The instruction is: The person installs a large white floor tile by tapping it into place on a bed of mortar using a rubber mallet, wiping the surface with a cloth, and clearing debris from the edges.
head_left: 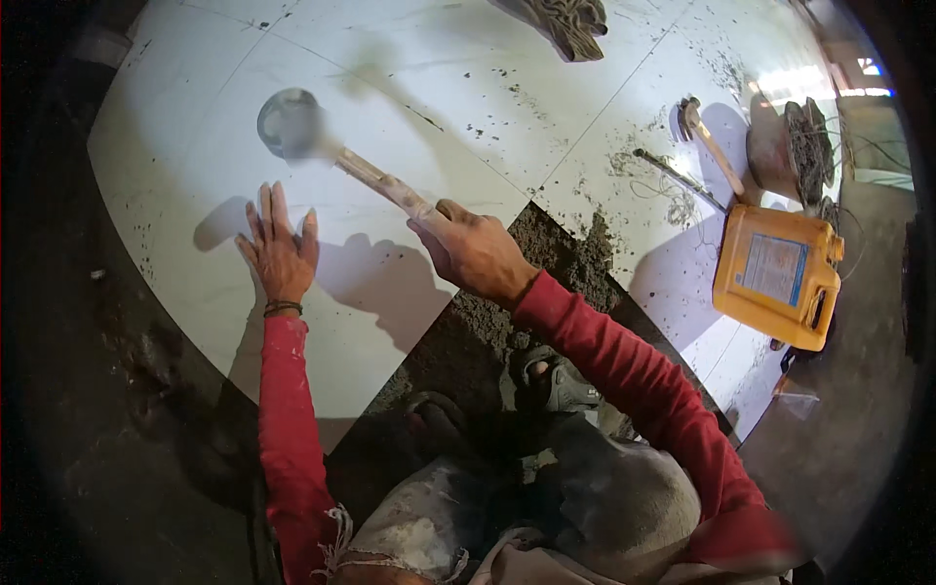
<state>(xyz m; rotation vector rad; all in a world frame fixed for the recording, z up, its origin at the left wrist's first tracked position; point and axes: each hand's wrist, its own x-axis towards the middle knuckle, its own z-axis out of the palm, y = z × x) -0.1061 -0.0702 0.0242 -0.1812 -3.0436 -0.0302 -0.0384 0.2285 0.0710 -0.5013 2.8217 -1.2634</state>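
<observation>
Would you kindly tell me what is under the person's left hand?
White floor tile shows around the left hand; the patch directly beneath the palm is covered and cannot be seen.

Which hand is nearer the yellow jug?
Right. The right hand, holding the mallet, is to the left of the yellow jug; the left hand is open over the white tiles, farther left.

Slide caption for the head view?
Right hand grips a mallet above white tiles, left hand spread over them, yellow jug off to the right.
</observation>
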